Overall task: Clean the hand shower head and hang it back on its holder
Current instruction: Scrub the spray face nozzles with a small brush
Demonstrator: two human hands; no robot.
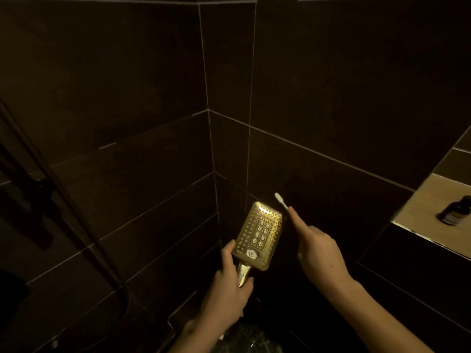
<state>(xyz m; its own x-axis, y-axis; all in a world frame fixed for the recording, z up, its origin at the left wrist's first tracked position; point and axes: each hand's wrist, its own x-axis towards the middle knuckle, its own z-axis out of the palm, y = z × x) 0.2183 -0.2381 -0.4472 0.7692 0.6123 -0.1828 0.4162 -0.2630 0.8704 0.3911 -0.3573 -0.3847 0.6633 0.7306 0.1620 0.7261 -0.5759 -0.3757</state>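
Note:
A rectangular golden hand shower head (258,234) faces me with its nozzle plate up, low in the middle of the dark tiled corner. My left hand (229,284) grips its handle from below. My right hand (318,253) holds a white toothbrush (280,200) with the index finger stretched along its shaft; the bristle end points up and left, just off the head's upper right corner and apart from it. The holder cannot be made out clearly in the dim light.
Dark shower pipework and a hose (63,189) run down the left wall. A lit niche shelf (430,210) at the right carries a dark bottle (456,210). Dark wall tiles close in on both sides of the corner.

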